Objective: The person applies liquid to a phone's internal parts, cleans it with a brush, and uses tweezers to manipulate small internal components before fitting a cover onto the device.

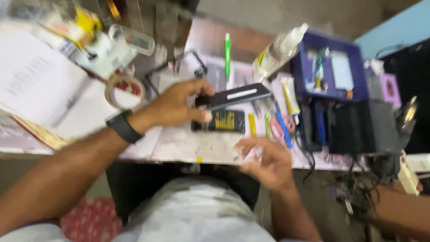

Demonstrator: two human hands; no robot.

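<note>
Your left hand (179, 105) pinches a lifted phone panel (235, 95) above the opened phone (219, 121) on the mat (192, 145) (blurred); your right hand (264, 159) hovers loosely curled, empty. The panel is off and nothing is refitted.

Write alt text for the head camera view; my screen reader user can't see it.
Blurred view down at a cluttered workbench: the left hand lifts a dark phone panel off an opened phone, while the right hand hovers open near the table edge. Tools, a clear bottle and a blue tray lie around.
</note>
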